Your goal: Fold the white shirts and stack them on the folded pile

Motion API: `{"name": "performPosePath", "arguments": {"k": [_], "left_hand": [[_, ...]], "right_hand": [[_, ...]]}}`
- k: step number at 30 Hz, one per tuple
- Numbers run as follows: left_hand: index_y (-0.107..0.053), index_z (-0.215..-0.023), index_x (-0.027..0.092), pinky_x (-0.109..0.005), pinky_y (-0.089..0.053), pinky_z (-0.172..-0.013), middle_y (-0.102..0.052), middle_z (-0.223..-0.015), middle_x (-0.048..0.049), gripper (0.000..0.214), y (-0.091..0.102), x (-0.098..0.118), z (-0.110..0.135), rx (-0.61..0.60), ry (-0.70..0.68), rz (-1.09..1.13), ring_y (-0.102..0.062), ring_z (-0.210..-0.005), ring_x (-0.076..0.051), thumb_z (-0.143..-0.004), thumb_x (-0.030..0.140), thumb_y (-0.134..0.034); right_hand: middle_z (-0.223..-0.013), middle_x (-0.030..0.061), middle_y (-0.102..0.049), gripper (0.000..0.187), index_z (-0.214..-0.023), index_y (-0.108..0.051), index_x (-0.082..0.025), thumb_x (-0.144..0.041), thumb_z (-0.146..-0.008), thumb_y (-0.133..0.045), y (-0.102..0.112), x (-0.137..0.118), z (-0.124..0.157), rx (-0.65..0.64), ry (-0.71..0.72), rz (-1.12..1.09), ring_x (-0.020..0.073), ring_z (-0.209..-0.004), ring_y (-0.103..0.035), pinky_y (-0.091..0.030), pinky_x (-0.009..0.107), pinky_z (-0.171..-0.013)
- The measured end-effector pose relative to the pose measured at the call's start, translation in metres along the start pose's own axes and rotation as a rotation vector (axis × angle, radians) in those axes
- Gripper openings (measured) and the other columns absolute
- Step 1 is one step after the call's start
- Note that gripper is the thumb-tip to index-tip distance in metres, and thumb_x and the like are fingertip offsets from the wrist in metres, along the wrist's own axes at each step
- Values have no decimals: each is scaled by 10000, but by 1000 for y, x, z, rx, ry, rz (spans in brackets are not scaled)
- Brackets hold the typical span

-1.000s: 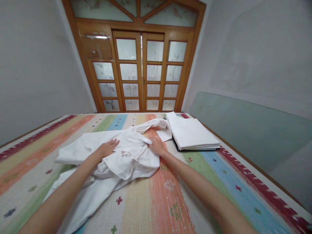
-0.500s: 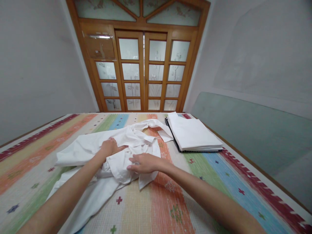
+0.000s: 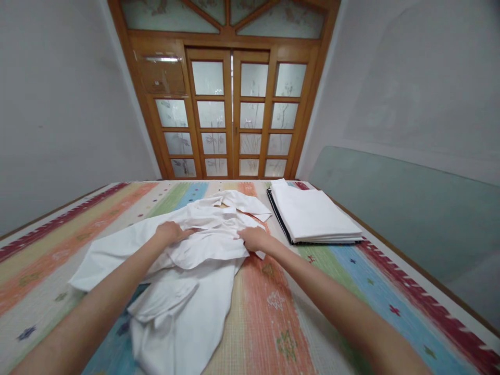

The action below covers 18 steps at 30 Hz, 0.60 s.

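A crumpled white shirt [image 3: 207, 250] lies on the patterned cloth, with one part spread to the left and another hanging toward me at the bottom. My left hand [image 3: 171, 233] is closed on its left-middle part, the fingertips partly lost among the folds. On the other side, my right hand [image 3: 253, 239] pinches the shirt near its right edge. A band of fabric stretches between the two hands. Farther back, a narrow end of the shirt lies bent to the right.
To the right sits a stack of folded white cloth [image 3: 314, 213] with a dark layer beneath. The striped, multicoloured cover [image 3: 250, 312] spreads over the whole surface. A pale green panel [image 3: 410, 203] runs along the right wall. Wooden glazed doors [image 3: 230, 114] stand beyond the far edge.
My right hand has moved right and away from me, closing on the shirt's right edge. The shirt has been pulled out wider, and its near part has shifted right. My left hand moved slightly left.
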<state>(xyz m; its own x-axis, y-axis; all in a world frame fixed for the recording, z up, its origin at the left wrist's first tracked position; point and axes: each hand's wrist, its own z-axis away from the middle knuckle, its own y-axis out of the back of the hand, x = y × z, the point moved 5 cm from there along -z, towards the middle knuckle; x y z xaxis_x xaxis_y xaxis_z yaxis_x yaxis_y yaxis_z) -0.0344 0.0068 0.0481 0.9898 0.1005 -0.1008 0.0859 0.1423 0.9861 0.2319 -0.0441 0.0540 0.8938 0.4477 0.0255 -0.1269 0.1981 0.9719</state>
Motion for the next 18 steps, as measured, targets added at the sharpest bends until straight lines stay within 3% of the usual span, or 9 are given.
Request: {"name": "performPosePath", "arguments": {"k": [3,5,7,11,14,18], "left_hand": [[-734,-1082,19,-441,-488,-920,-675,-1139,-298,1013,-2,1,9,-146,-5,-47,-631,-1088,-423,-724,857,-293],[-734,-1081,21,-455,-502,-896,-667,-1149,-305,1018,0,4,19,-177,-18,-33,-640,-1064,-431,-718,867,-300],[-731,-1088,29,-490,-536,-789,-669,-1127,-321,1045,-2,7,30,-260,10,12,-673,-957,-443,-700,891,-287],[-754,-966,20,-522,-532,-554,-696,-860,-344,1058,-12,20,59,-608,102,98,-686,-686,-453,-636,931,-328],[-735,-636,77,-493,-533,-549,-647,-568,-278,909,-14,45,76,-694,-46,75,-669,-576,-405,-699,883,-319],[-661,-490,136,-396,-536,-589,-630,-492,-191,785,-17,84,84,-576,-364,116,-654,-512,-288,-845,717,-270]], "right_hand": [[-1190,191,-680,348,-1217,-648,-159,-163,-903,-497,7,20,-17,24,-70,9,289,-1119,-648,-516,390,-883],[-1187,198,-680,342,-1211,-656,-148,-166,-927,-465,10,29,-28,41,-99,10,281,-1120,-649,-513,374,-880],[-1176,206,-683,336,-1201,-666,-131,-168,-932,-466,13,35,-38,61,-119,12,284,-1118,-648,-505,376,-889],[-1192,234,-667,336,-1167,-693,-108,-271,-957,-487,18,41,-56,126,-147,15,331,-1179,-599,-455,449,-953],[-1227,232,-651,359,-1161,-701,-117,-322,-967,-480,20,44,-68,185,-164,15,353,-1253,-528,-397,501,-1005],[-1226,226,-653,333,-1173,-699,-121,-251,-934,-508,25,49,-76,248,-172,-8,350,-1237,-536,-394,492,-1004]]}}
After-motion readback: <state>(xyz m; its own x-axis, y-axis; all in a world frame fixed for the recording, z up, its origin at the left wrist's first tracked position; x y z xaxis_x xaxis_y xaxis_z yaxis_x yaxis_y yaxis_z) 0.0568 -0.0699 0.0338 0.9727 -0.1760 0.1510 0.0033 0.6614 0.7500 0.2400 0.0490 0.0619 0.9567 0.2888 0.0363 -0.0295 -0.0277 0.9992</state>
